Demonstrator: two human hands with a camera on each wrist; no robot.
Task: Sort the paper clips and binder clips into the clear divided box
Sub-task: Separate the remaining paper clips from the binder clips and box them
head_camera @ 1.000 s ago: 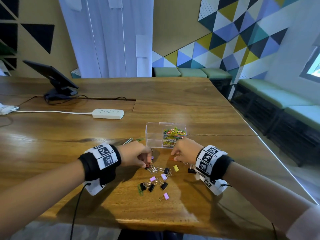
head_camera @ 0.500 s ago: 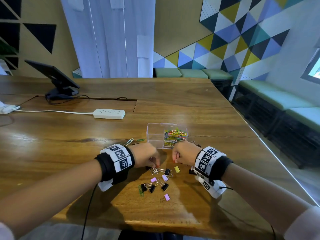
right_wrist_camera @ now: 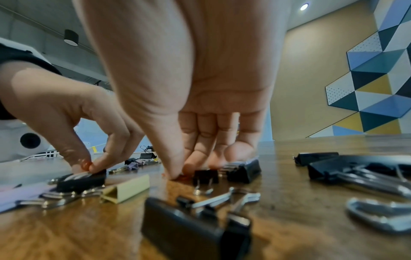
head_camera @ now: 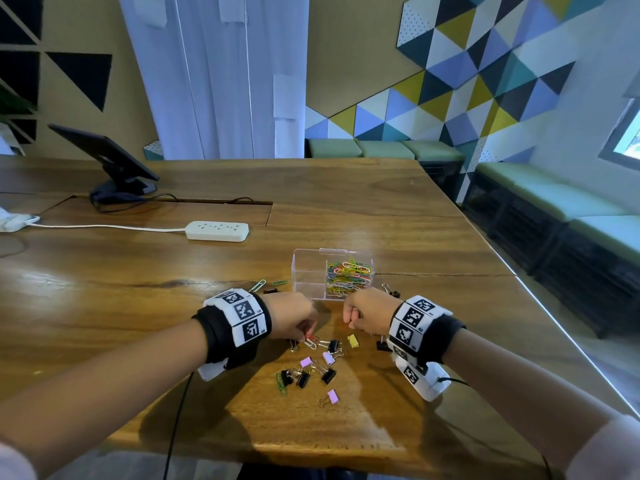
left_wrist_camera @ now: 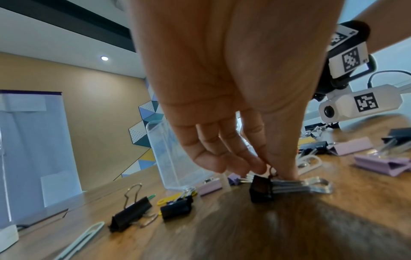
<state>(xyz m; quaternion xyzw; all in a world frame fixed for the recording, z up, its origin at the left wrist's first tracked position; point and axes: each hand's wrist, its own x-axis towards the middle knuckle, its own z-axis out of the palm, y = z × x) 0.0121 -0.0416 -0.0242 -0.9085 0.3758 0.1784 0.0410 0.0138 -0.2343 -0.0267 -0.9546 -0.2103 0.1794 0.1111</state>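
The clear divided box [head_camera: 308,271] stands on the wooden table; its right compartment holds coloured paper clips [head_camera: 349,275], and nothing shows in the left one. In front of it lie scattered black, pink and yellow binder clips [head_camera: 313,370] and a green paper clip [head_camera: 281,382]. My left hand [head_camera: 308,336] pinches a small red paper clip [head_camera: 311,339] just above a black binder clip [left_wrist_camera: 261,186]. My right hand [head_camera: 347,322] has thumb and fingers [right_wrist_camera: 175,168] curled down, pinching a small red clip [right_wrist_camera: 179,177] against the table. A yellow binder clip [head_camera: 352,340] lies between the hands.
Pale green paper clips [head_camera: 258,285] lie left of the box, and more black binder clips [head_camera: 391,292] right of it. A white power strip [head_camera: 217,231] and a tablet on a stand [head_camera: 104,157] sit further back. The table's edge [head_camera: 554,323] runs close on the right.
My left hand has moved right and down onto the pile and pinched a red clip. My right hand has shifted slightly left and curled its fingers down to the table.
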